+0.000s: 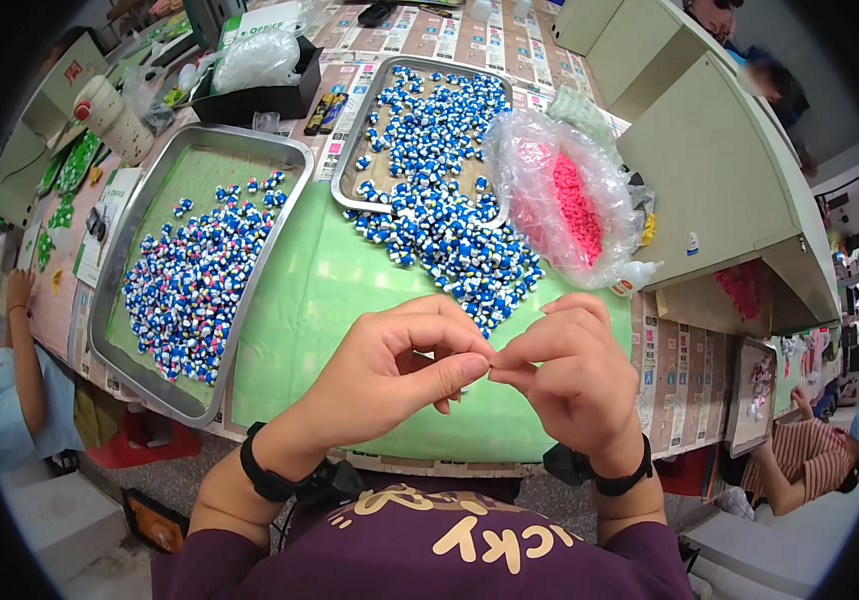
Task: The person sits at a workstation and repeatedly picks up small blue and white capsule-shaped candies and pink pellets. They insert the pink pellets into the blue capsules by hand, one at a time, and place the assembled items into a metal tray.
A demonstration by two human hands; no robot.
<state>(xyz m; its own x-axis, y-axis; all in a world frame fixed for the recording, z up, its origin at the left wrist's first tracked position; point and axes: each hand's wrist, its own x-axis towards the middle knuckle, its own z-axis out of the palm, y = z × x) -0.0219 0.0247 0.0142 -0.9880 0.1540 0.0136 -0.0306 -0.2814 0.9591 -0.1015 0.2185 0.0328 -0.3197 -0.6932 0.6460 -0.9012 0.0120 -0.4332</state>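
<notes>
My left hand (405, 362) and my right hand (572, 372) meet fingertip to fingertip over a green sheet (300, 340). Both are pinched closed; whatever lies between the fingers is too small or hidden to name. Just beyond them spreads a heap of small blue and white pieces (450, 240), spilling out of a metal tray (342, 165). To the left, a second metal tray (295, 155) holds similar blue and white pieces with pink bits (195, 280). At the right of the heap, a clear plastic bag (530, 170) lies open around small pink pieces (575, 210).
A white squeeze bottle (638, 275) lies beside the bag. Grey-white cabinets (720, 170) stand at the right. A black box with plastic-wrapped things (260, 95) and a white tumbler (115, 120) are at the back left. Other people sit at the far left (20, 390) and far right (800, 460).
</notes>
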